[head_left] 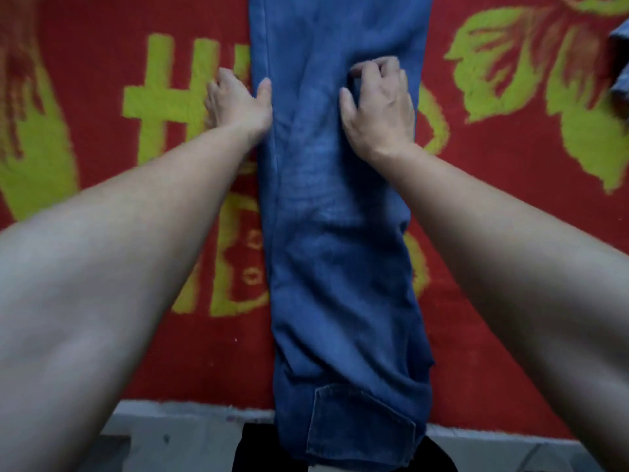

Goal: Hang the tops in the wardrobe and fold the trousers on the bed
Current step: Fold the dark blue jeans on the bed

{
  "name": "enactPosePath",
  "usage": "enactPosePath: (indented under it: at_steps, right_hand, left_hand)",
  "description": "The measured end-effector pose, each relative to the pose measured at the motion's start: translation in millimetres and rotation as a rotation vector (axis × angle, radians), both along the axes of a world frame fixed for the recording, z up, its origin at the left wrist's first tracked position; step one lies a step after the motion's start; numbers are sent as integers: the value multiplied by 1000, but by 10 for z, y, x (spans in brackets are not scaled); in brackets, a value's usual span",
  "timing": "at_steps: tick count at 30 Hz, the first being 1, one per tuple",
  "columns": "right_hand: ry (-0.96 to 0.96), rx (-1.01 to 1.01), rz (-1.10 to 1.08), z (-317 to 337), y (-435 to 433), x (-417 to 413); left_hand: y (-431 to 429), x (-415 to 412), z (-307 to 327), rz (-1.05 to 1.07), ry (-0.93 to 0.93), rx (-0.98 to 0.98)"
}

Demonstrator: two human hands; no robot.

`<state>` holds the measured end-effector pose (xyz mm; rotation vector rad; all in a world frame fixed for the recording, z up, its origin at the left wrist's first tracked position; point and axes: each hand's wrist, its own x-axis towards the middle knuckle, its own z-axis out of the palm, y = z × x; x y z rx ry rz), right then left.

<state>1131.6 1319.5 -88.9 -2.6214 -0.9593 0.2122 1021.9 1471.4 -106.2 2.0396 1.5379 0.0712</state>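
Item: blue jeans point(340, 250), laid lengthwise down the middle of the bed's red blanket point(102, 46), pocket end overhanging the near edge.
My left hand point(235, 103): fingers together on the blanket at the jeans' left seam, thumb on the denim.
My right hand point(377, 107): fingers curled, pinching a fold of denim.
Writing: large yellow-green characters point(163, 97) on the blanket, half covered, unreadable.
Right edge: another blue garment point(619, 73).
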Motion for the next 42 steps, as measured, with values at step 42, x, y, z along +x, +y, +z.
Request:
enactPosePath:
  at_steps: [42]
  right_hand:
    - [290, -216, -284, -21, 323, 631]
  left_hand:
    - [105, 398, 44, 93, 123, 25]
